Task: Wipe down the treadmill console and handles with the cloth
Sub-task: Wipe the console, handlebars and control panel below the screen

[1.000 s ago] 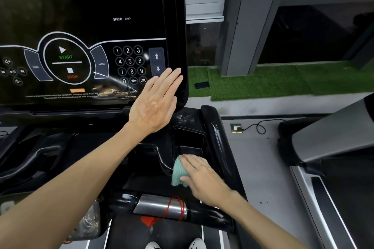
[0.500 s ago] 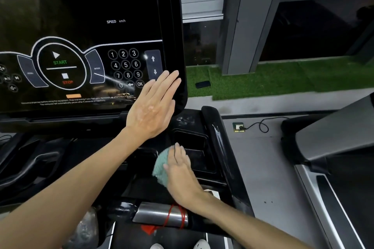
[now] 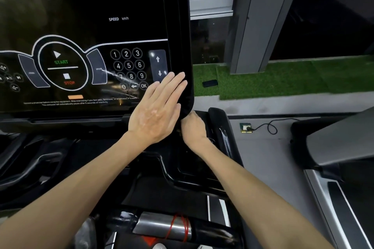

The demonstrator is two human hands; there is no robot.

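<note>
The treadmill console (image 3: 81,16) is a tall black panel with START, STOP and a number pad. My left hand (image 3: 155,115) lies flat and open on its lower right corner, fingers together. My right hand (image 3: 193,127) is tucked just under that corner, at the back of the black side tray (image 3: 194,170), beside the glossy right handle (image 3: 220,125). The teal cloth does not show; the right hand and the console corner cover where it would be. A silver front handlebar (image 3: 162,226) with a red cord (image 3: 182,226) wound around it sits below my arms.
A second treadmill (image 3: 334,141) stands close on the right across a strip of grey floor. A floor socket (image 3: 245,128) with a black cable lies on that strip. A grey pillar (image 3: 259,18) and green turf with a dark phone (image 3: 210,83) lie beyond.
My right hand has slid the cloth forward across the tray, from its near part up under the console's corner, where the cloth went out of sight. My left hand has stayed on the console.
</note>
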